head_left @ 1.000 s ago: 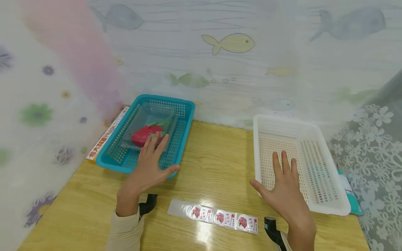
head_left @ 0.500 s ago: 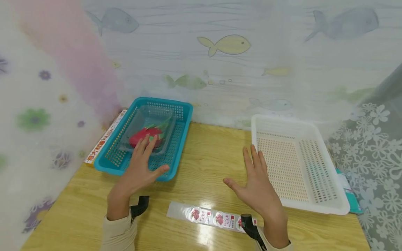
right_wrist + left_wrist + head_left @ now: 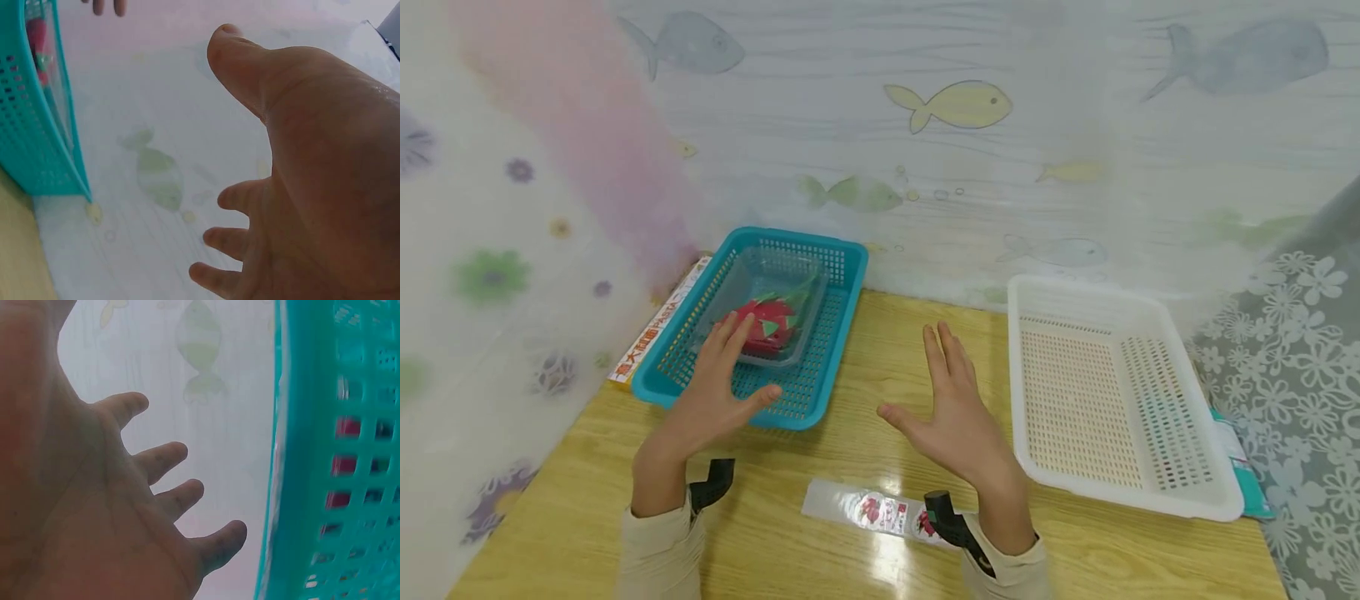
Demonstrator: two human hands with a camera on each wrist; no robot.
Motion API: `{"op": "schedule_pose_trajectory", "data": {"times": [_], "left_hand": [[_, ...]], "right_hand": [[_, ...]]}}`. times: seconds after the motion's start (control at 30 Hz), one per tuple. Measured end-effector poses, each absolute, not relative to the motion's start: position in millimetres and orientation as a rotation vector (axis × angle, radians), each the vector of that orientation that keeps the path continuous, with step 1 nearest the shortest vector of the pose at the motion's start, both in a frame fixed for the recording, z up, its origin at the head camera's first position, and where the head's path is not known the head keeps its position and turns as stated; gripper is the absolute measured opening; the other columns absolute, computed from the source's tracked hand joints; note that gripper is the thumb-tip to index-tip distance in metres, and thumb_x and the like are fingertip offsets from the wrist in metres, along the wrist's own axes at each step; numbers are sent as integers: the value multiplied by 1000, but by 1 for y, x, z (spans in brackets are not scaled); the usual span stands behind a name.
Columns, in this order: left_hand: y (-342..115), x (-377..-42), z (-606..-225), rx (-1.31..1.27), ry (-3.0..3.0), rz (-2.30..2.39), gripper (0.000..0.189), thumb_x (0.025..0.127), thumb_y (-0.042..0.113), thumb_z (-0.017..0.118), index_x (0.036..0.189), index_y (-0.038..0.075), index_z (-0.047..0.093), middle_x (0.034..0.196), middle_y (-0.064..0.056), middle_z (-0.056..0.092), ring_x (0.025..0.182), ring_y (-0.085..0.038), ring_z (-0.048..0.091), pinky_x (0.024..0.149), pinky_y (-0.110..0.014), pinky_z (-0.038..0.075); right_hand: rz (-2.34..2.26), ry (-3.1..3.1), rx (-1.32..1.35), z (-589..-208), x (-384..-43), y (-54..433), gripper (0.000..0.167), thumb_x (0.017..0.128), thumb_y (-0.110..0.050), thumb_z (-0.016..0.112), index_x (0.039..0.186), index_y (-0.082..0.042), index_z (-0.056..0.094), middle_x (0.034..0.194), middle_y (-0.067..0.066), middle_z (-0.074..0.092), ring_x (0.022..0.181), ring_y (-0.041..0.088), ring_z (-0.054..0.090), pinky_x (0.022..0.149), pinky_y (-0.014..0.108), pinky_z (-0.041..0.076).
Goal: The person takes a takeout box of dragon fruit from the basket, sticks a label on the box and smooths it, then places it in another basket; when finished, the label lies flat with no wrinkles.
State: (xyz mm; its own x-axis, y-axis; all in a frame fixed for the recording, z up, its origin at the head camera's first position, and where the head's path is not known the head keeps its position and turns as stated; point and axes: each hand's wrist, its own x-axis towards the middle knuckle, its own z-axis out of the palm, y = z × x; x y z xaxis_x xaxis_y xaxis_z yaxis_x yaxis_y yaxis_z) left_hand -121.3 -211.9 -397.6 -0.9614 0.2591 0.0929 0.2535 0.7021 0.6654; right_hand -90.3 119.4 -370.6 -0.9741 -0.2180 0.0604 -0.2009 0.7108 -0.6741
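My left hand (image 3: 707, 404) hovers with spread fingers over the near left side of a blue plastic basket (image 3: 842, 325). Inside the basket sits a clear plastic container (image 3: 752, 267) with a red dragon fruit (image 3: 771, 321) with green scales in it. In the left wrist view the palm faces the basket's slotted wall (image 3: 300, 456), fingers apart and nothing held. My right hand (image 3: 958, 417) is over the middle of the table, fingers extended and thumb out, between the blue basket and a white basket (image 3: 1075, 400). The right wrist view shows that hand (image 3: 312, 169) holding nothing.
A strip of dragon fruit stickers (image 3: 880, 512) lies at the table's front, partly covered by the right wrist camera (image 3: 943, 517). A pasta box (image 3: 655, 325) stands left of the blue basket. A teal packet (image 3: 1247, 475) sits beyond the white basket. A patterned wall rises behind.
My right hand has moved left, from over the white basket to the middle of the table. My left hand has drifted slightly left, uncovering more of the dragon fruit.
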Motion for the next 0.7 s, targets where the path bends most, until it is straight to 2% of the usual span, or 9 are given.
{"op": "schedule_pose_trajectory", "data": {"times": [0.3, 0.53, 0.7], "left_hand": [[-238, -124, -394, 430, 2865, 1180, 98, 96, 43, 70, 165, 31, 1, 174, -6, -5, 158, -44, -5, 108, -83, 16], [-255, -127, -388, 459, 2858, 1210, 99, 96, 37, 71, 165, 33, 0, 174, -8, -4, 158, -44, -4, 109, -83, 16], [-263, -132, -386, 485, 2852, 1207, 100, 96, 34, 72, 165, 31, 0, 174, -10, -3, 158, -45, 0, 110, -81, 17]], "right_hand": [[-1261, 2770, -452, -366, -101, 92, 107, 91, -54, 72, 165, -27, -1, 173, -5, -5, 161, 26, 2, 121, 58, 32], [-1304, 2704, -479, -364, -111, 69, 106, 92, -58, 68, 164, -32, -6, 172, -10, -8, 161, 24, 2, 121, 58, 33], [-1348, 2661, -485, -365, -118, 52, 105, 92, -61, 67, 164, -34, -5, 173, -7, -6, 161, 25, 3, 120, 60, 32]]}}
